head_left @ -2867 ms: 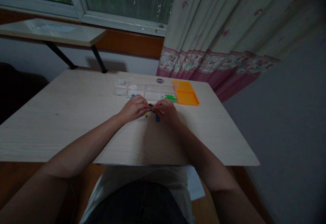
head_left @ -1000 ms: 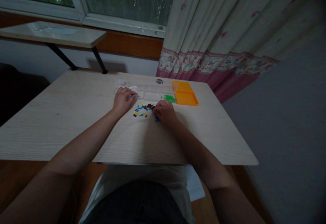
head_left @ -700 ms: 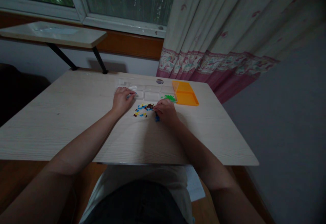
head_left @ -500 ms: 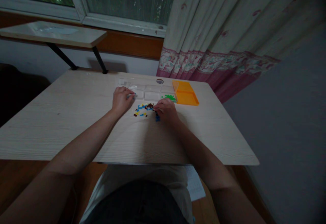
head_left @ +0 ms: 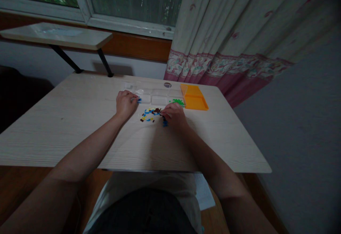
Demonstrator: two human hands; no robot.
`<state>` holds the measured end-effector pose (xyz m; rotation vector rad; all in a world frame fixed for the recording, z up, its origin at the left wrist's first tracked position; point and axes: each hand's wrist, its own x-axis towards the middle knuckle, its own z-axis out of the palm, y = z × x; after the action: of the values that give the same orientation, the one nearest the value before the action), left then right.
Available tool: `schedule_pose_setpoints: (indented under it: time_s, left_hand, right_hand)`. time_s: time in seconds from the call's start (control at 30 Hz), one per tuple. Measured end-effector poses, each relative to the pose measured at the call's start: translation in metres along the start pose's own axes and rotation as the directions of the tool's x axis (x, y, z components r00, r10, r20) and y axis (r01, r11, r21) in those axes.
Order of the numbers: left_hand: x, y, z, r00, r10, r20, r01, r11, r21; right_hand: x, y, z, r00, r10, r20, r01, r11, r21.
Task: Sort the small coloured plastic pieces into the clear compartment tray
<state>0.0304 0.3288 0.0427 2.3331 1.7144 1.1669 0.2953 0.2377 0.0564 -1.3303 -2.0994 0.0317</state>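
My left hand (head_left: 125, 104) is at the left front of a clear compartment tray (head_left: 159, 100), fingers curled in a pinch. Small blue pieces (head_left: 139, 100) show right at its fingertips; whether some rest in the tray compartment, I cannot tell. On the table in front of the tray lies a loose spread of tiny blue, yellow and brown pieces (head_left: 145, 119). My right hand (head_left: 175, 114) rests at the right side of this spread, thumb and fingers closed near dark brown pieces (head_left: 157, 110). Several blue pieces (head_left: 165, 123) lie under its edge. Green pieces (head_left: 177, 102) fill one right front compartment.
An orange open case (head_left: 196, 102) lies against the tray's right end. At the table's back left stands a raised shelf (head_left: 71, 37) on black legs. A curtain (head_left: 210, 49) hangs behind the table (head_left: 93, 134), and a sheet of paper (head_left: 204, 193) is below its front edge.
My left hand has drawn slightly left, and more blue pieces show at its fingertips. My right hand stays in nearly the same place.
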Motion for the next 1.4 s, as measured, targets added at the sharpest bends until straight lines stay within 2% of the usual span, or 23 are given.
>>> schedule_pose_setpoints:
  time_s: [0.4, 0.67, 0.83, 0.97, 1.13, 1.23, 1.4]
  left_hand:
    - [-0.001, 0.002, -0.002, 0.999, 0.035, -0.029, -0.036, 0.998, -0.047]
    - [-0.001, 0.002, -0.002, 0.998, 0.056, -0.031, -0.058, 0.996, -0.072]
    - [-0.003, 0.014, -0.007, 0.985, 0.172, -0.019, -0.173, 0.981, -0.088]
    - [-0.01, 0.036, -0.014, 0.948, 0.313, 0.051, -0.3, 0.937, -0.179]
    - [-0.019, 0.056, -0.018, 0.851, 0.506, 0.14, -0.455, 0.844, -0.284]
    - [-0.022, 0.06, -0.018, 0.811, 0.557, 0.18, -0.49, 0.814, -0.312]
    - [-0.022, 0.061, -0.018, 0.791, 0.584, 0.18, -0.513, 0.795, -0.325]
  right_hand:
    - [0.001, -0.004, -0.004, 0.999, 0.021, 0.043, -0.02, 0.999, -0.025]
    - [0.001, -0.001, -0.002, 1.0, 0.016, 0.025, -0.016, 1.0, 0.0]
    - [0.002, -0.004, -0.005, 1.0, 0.014, 0.02, -0.014, 1.0, -0.003]
    - [0.003, -0.007, -0.007, 1.0, 0.025, 0.017, -0.025, 1.0, 0.0]
    - [0.004, -0.009, -0.008, 0.998, 0.032, 0.046, -0.032, 0.999, -0.003]
    - [0.004, -0.009, -0.008, 0.998, 0.025, 0.051, -0.026, 1.0, 0.007]
    - [0.003, -0.01, -0.008, 0.999, 0.008, 0.038, -0.01, 0.999, 0.036]
